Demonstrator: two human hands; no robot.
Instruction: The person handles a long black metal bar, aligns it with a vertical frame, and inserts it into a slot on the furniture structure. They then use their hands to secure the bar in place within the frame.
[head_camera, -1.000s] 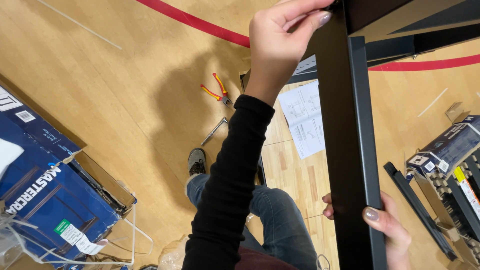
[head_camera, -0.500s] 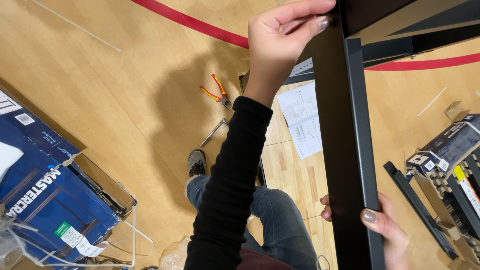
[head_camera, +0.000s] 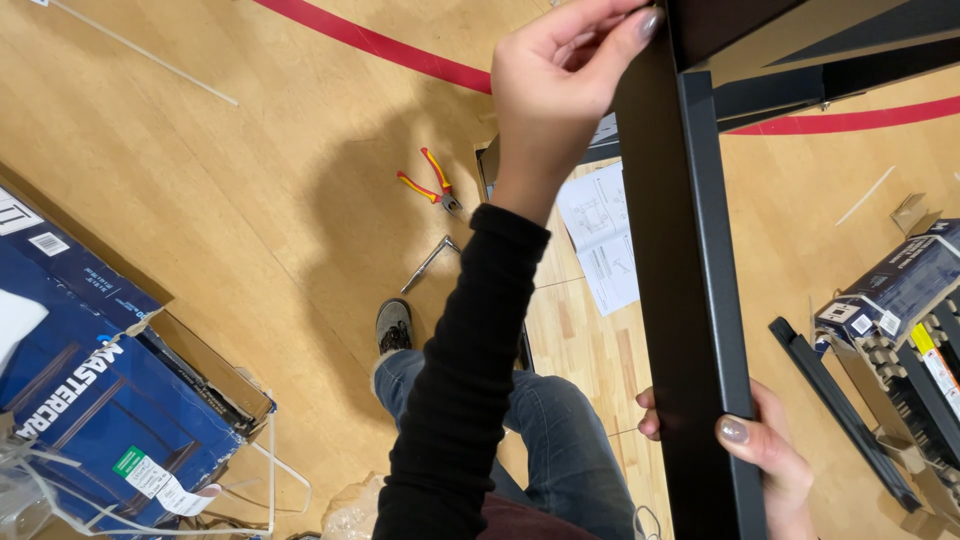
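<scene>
Nearest the camera, the right hand (head_camera: 745, 455) was wrapped around the lower part of a black metal post (head_camera: 690, 300), thumb across its front face and fingers curled behind — a steadying grip that kept the post upright. Just left of it sat the person's knee in blue jeans (head_camera: 540, 440), and a black sleeve (head_camera: 460, 380) ran up from the bottom edge toward the left hand (head_camera: 560, 80).

That left hand was raised to the top of the post, fingers drawn together with the thumb and fingertips pressed at the corner where the post met a dark crosspiece (head_camera: 800, 85). Whether a small fastener was pinched between them could not be told; nothing showed there. The step in hand looked like fitting or finger-tightening the joint at that corner while the other hand braced the upright. A next move would call for keeping the post square and the pinch fine and steady at the joint — any tilt lower down would pull the corner out of line.

Farther off, on the wooden floor (head_camera: 250, 200), lay red-and-yellow pliers (head_camera: 430, 185), a bent metal key (head_camera: 428, 262) and an instruction sheet (head_camera: 600, 235). A blue carton (head_camera: 90, 400) sat at the left, and another black rail (head_camera: 840, 410) lay at the right beside an open box of parts (head_camera: 900, 310).
</scene>
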